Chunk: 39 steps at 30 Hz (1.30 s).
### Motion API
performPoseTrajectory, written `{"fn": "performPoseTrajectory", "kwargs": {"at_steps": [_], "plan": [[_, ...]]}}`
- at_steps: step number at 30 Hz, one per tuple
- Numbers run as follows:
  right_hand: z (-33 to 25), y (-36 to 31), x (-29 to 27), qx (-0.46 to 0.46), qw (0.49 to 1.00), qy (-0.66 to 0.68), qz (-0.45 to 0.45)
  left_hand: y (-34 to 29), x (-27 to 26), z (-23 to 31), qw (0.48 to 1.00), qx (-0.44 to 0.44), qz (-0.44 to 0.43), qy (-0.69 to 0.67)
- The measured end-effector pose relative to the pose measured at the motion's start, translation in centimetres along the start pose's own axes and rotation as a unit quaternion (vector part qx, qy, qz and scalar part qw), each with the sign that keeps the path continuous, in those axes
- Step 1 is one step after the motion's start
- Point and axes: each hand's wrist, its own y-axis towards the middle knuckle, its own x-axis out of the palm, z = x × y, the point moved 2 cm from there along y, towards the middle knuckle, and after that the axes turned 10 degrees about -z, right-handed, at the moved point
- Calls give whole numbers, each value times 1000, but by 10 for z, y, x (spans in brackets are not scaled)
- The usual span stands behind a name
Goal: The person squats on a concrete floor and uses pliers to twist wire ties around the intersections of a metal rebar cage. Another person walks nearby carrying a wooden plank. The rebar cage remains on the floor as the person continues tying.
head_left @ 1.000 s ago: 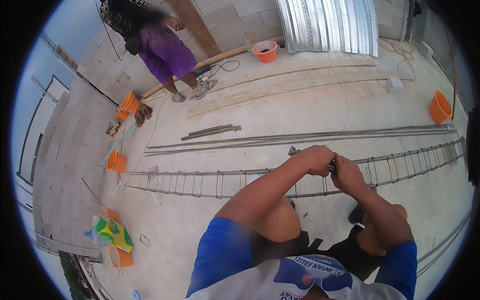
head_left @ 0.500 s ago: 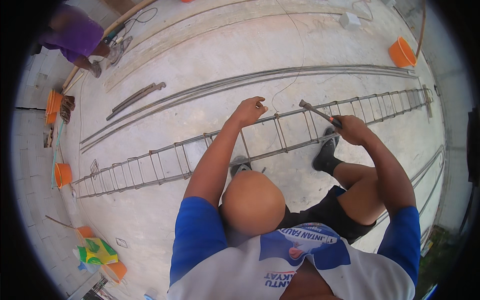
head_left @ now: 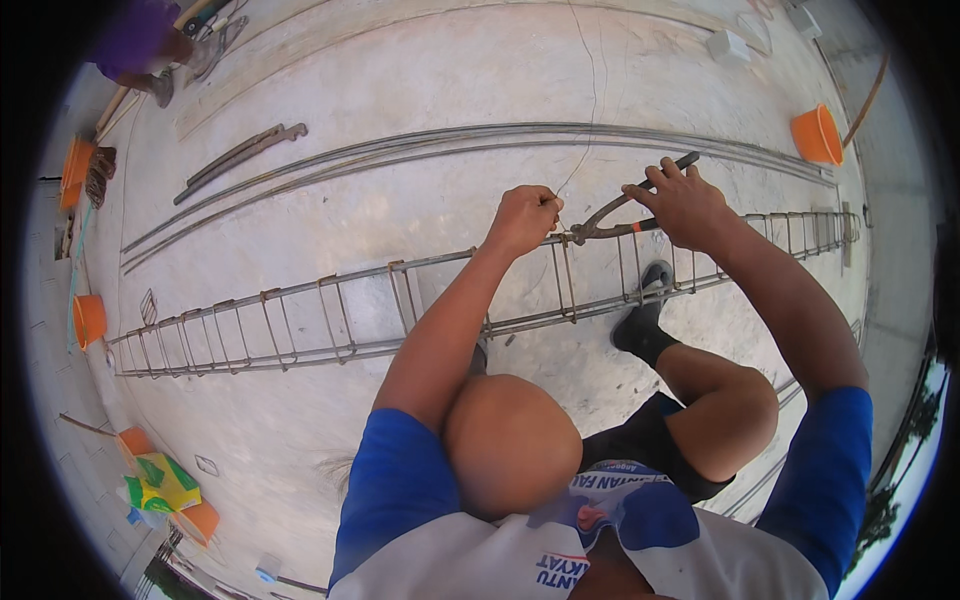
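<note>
Tie-wire pincers (head_left: pixel 606 210) sit in my right hand (head_left: pixel 688 208), their handles spread apart. Their jaws are at the far bar of a long ladder-like rebar cage (head_left: pixel 330 280), by a stirrup joint. My left hand (head_left: pixel 524 220) is closed in a pinch just left of the jaws. Thin wire (head_left: pixel 594 100) runs from the far floor down to those fingertips. The cage lies across the floor in front of my knees, with square stirrups along it. My left forearm hides part of it.
Loose steel bars (head_left: pixel 400 143) lie beyond the cage, with a short, hook-ended tool (head_left: pixel 240 163) farther left. Orange buckets stand at the right (head_left: pixel 817 135) and left (head_left: pixel 90 320). A person in purple (head_left: pixel 135 40) stands far left. My dark-shod foot (head_left: pixel 642 325) is beside the cage.
The pincers have swung from pointing away, handles together, to jaws at the joint with handles spread. My left hand has gone from loosely curled to pinching the wire. The view has shifted slightly.
</note>
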Motion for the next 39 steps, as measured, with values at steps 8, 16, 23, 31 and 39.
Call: {"fn": "performPoseTrajectory", "kwargs": {"at_steps": [8,16,23,31,39], "plan": [[-5,20,-32,-49,997,-44,-28,-5,-2,-10,995,53,-3,-84],[-15,39,-50,-57,993,-97,-46,-3,-5,-10,998,58,-16,-27],[-29,53,-91,-50,986,-64,-145,11,16,20,980,122,-141,-64],[-23,84,-97,-14,981,-128,-143,58,44,38,994,69,-77,-23],[-2,58,-52,-119,909,-265,300,70,28,22,951,50,-241,-189]]}}
